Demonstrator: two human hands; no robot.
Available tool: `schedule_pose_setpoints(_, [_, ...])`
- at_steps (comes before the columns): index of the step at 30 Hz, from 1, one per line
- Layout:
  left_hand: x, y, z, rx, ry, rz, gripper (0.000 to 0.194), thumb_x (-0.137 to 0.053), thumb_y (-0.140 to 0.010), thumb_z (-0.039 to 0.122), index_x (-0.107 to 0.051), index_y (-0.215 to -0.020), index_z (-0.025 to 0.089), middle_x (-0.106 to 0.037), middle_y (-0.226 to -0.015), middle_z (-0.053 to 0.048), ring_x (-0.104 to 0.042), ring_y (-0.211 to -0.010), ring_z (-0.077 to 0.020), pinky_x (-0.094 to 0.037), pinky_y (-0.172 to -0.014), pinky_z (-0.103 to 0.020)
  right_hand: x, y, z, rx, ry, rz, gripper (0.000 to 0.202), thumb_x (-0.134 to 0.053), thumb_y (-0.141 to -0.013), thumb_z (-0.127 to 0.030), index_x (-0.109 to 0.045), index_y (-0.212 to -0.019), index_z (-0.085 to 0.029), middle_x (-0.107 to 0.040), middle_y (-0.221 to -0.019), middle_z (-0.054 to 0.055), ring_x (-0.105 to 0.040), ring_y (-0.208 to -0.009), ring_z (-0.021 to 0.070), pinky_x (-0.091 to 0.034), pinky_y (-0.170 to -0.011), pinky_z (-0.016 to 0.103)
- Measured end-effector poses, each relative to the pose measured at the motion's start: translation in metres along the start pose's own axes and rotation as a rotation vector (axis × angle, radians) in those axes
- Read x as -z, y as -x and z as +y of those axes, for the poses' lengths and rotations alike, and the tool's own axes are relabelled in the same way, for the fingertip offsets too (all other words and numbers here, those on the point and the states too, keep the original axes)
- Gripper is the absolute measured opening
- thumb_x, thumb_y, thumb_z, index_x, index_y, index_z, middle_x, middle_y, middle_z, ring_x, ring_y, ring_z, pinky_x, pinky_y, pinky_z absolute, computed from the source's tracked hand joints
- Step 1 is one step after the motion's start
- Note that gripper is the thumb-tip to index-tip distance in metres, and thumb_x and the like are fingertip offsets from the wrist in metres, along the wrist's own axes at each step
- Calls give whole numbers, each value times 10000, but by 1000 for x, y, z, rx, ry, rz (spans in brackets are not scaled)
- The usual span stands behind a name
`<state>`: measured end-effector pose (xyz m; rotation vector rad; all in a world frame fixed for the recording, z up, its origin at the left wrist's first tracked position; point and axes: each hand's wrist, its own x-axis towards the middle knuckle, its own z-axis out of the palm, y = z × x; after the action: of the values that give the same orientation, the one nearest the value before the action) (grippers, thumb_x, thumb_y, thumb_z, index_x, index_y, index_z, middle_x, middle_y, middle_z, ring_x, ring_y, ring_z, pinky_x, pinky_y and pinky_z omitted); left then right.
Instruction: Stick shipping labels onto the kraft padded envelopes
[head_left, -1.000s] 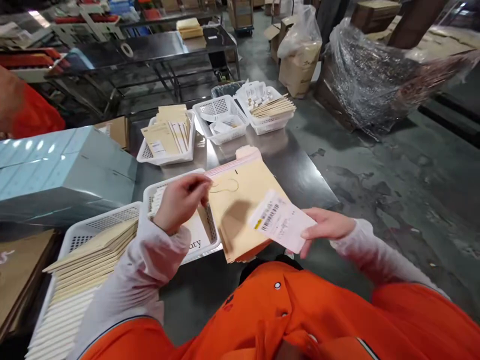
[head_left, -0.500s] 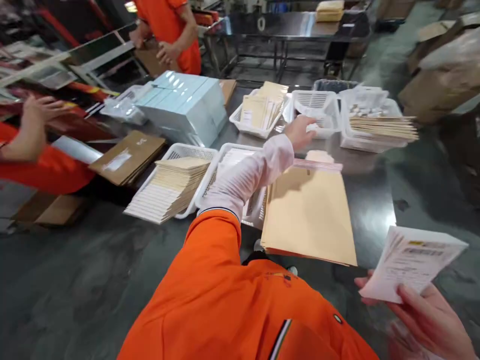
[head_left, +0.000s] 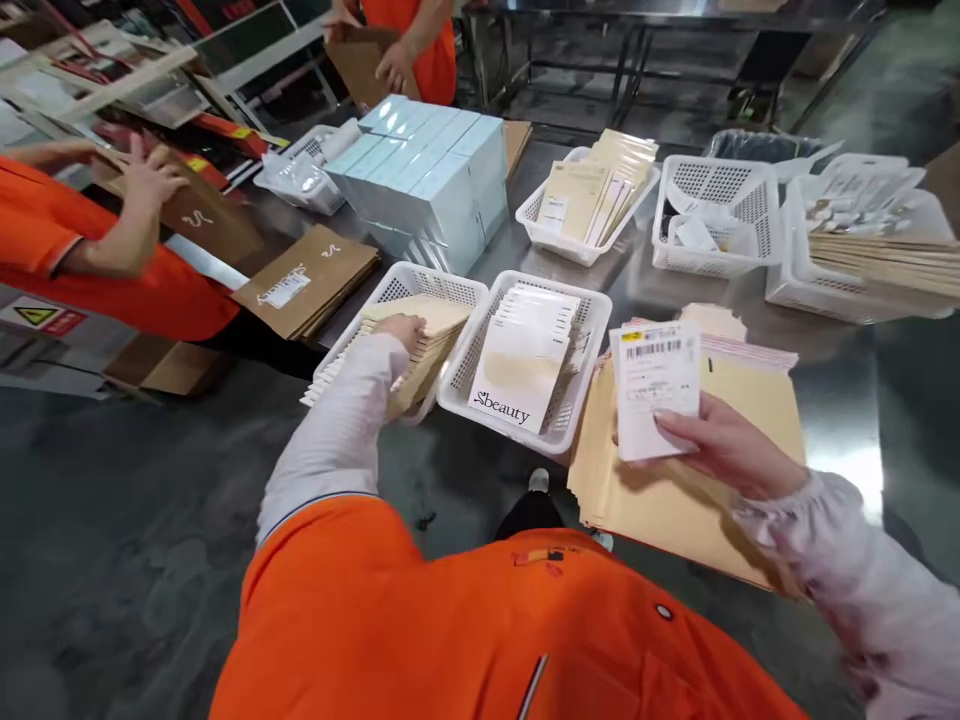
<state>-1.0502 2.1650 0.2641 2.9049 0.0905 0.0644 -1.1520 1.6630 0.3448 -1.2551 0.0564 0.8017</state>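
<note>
My right hand (head_left: 720, 445) grips a stack of shipping labels (head_left: 656, 375) with a printed barcode on top, thumb across the front. It is above large kraft envelopes (head_left: 682, 500) piled at the table's front edge. At the left, my left hand (head_left: 401, 330) lies on top of a stack of small kraft envelopes (head_left: 420, 375), fingers partly hidden. That stack leans in a white basket (head_left: 442, 285). Just right of it, another white basket (head_left: 559, 435) contains white cards marked "beauty" (head_left: 510, 375).
A wrapped block of pale blue boxes (head_left: 435, 170) stands behind the baskets. Further right are baskets of envelopes (head_left: 574, 195) and small items (head_left: 716, 215). At the left a co-worker's hand (head_left: 150, 170) is by brown cardboard mailers (head_left: 300, 285); another co-worker (head_left: 424, 50) holds cardboard.
My left hand has moved from the far basket back and left onto the small envelopes. My right hand has brought the labels leftward and up over the large envelopes. The view has shifted.
</note>
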Motion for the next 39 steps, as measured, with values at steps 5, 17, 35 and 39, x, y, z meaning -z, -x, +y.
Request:
schedule_pose_setpoints(5, [-40, 105, -36, -26, -57, 118, 383, -514, -947, 113, -771, -1230, 130, -725, -1374, -190, -569, -1460, -346, -423, -1276, -537, 3, -43, 18, 4, -112, 52, 502, -974, -700, -367, -777, -1128, -196, -818, -1128, 114, -813, -843, 286, -734, -676, 442])
schedule_pose_setpoints(17, [-131, 203, -68, 120, 193, 527, 416, -420, -1092, 344, -812, -1086, 202, -760, -1304, -202, -533, -1505, -350, -472, -1234, -630, 28, -36, 39, -98, -174, 301, 529, -991, -629, -376, -796, -1108, -272, -817, -1080, 92, -810, -804, 337, -728, -627, 491])
schedule_pose_setpoints(35, [-105, 200, -37, 323, 224, 252, 363, -481, -1058, 284, -786, -1229, 188, -687, -1449, -206, -405, -1585, -373, -364, -1293, -670, 29, -33, 39, -150, -105, 330, 418, -922, -754, -366, -786, -1148, -397, -770, -1235, 121, -800, -865, 356, -721, -686, 490])
schedule_pose_setpoints(39, [-88, 202, -30, 326, 165, 172, 382, -528, -1020, 249, -757, -1318, 183, -654, -1497, -200, -381, -1596, -385, -336, -1317, -647, 24, -33, 39, -102, -100, 286, 337, -912, -776, -343, -803, -1094, -320, -787, -1192, 133, -806, -846, 329, -725, -698, 448])
